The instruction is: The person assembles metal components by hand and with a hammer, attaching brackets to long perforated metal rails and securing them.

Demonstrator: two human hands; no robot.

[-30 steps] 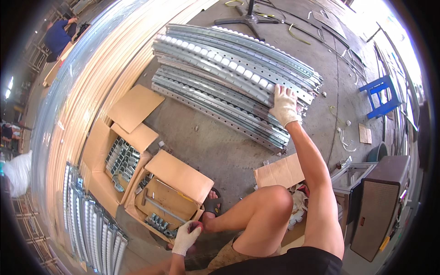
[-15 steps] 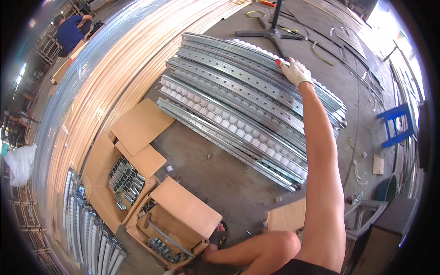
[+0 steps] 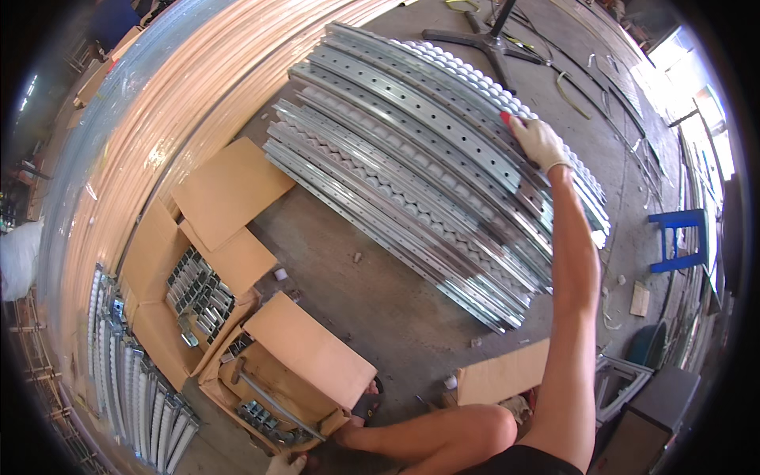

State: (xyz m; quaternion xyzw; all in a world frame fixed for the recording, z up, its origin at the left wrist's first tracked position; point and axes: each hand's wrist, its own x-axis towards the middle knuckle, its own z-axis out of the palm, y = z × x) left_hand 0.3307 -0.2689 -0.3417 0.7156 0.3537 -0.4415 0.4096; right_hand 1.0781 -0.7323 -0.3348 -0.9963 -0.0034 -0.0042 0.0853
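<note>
As the white-gloved right hand (image 3: 541,145) bends its fingers (image 3: 518,130) over perforated silver metal rails (image 3: 431,119) at one o'clock, I cannot tell whether it or the left hand (image 3: 286,464) grips, nor what is finished.

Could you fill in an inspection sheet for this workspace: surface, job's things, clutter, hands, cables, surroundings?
Surface: grey floor, stained, with small scraps.
Job's things: metal rails side by side, some with white rollers; far carton open, holding metal parts; near carton open, with a hammer inside.
Clutter: flat cardboard and a wood piece on the floor.
Right hand: gloved, at the rails' far side; grip unclear.
Left hand: cut off by the lower edge, beside the near carton; grip unclear.
Cables: none certain.
Surroundings: wrapped strips at left, blue stool at right, black stand beyond the rails.
</note>
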